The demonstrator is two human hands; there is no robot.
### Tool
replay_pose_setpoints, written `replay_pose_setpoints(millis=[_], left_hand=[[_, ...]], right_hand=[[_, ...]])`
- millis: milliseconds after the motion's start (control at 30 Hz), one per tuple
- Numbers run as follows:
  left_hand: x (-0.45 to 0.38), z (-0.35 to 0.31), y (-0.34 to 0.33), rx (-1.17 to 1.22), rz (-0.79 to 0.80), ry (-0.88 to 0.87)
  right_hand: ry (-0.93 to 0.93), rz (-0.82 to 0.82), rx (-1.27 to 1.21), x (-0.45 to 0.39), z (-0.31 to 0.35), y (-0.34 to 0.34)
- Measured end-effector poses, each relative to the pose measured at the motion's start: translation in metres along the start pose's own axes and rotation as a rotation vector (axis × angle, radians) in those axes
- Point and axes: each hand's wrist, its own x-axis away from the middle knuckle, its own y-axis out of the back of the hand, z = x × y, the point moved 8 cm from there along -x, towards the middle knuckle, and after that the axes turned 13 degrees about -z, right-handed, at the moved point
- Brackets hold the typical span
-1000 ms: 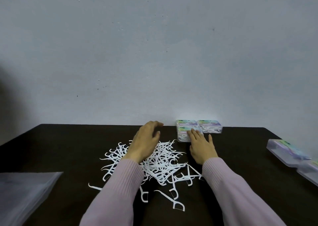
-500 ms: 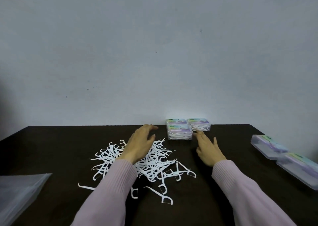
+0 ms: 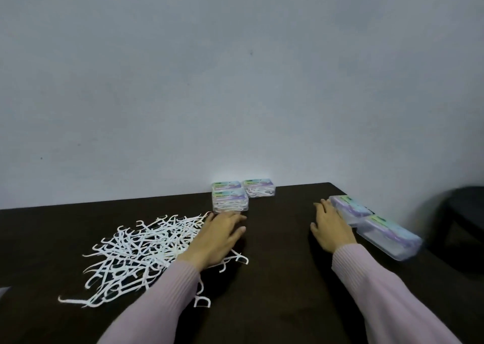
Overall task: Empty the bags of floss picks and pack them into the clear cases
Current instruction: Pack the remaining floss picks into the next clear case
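A loose heap of white plastic floss picks [image 3: 146, 249] lies spread on the dark brown table [image 3: 282, 278], left of centre, with several strays near the front edge. The left hand [image 3: 218, 236] rests flat on the heap's right side, fingers extended, gripping nothing. Three filled clear plastic cases with pastel labels [image 3: 230, 199] stand stacked at the back against the grey wall [image 3: 235, 81]. Two empty clear cases [image 3: 377, 223] lie at the right; the right hand [image 3: 331, 228] touches the nearer one, fingers straight, not yet closed round it.

Risks, as judged: the farther empty case sits close to the table's right edge and a careless pull could knock it off. The sleeve crossing the heap could sweep picks forward and off the table.
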Motion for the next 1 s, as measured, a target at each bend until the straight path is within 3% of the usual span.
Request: replay_pose_setpoints(millis=[100,300,433,600,700,867,1000], left_hand=[[-0.01,-0.036,-0.017,0.059,0.028,-0.065],[-0.018,-0.075,-0.027,0.143,0.04,-0.122],[-0.018,-0.071,-0.022,0.174,0.004,-0.122],[-0.016,-0.061,-0.01,0.203,-0.066,-0.095],[-0.011,-0.053,-0.001,0.202,-0.116,-0.08],[0.002,-0.026,0.01,0.152,-0.186,-0.036],[0.009,0.004,0.022,0.038,-0.198,0.038]], right_hand=[[-0.003,-0.079,0.149,-0.004,-0.016,0.012],[0.062,-0.053,0.334,-0.001,-0.024,0.01],[0.118,-0.188,0.154,0.004,-0.004,0.025],[0.018,-0.033,0.062,0.005,0.008,0.005],[0.115,-0.037,0.015,0.005,0.029,-0.002],[0.245,0.068,-0.36,0.017,0.083,-0.005],[0.169,0.034,-0.591,0.023,0.102,-0.006]])
